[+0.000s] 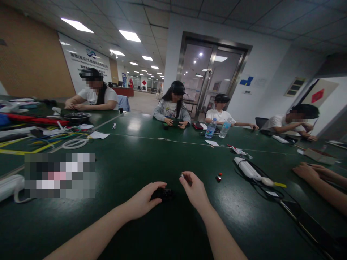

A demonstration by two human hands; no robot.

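Low over the dark green table (121, 231), my left hand (146, 200) has its thumb and fingers closed on a small black object (167, 194) with a knobbly surface. It is too dark to name. To its right, apart from it, my right hand (195, 189) pinches a tiny pale piece (182, 175) between thumb and fingertips. What kind of piece it is, I cannot make out. Farther right on the table lies a small red and silver part (219, 177), untouched by either hand.
At right lie a white power strip (248, 169) and black cables; another person's hands (309, 173) rest beyond. Two water bottles (210, 128) stand farther back. Coiled white cable (75, 143), wires and a paper (99, 135) lie left. Several people sit around the table.
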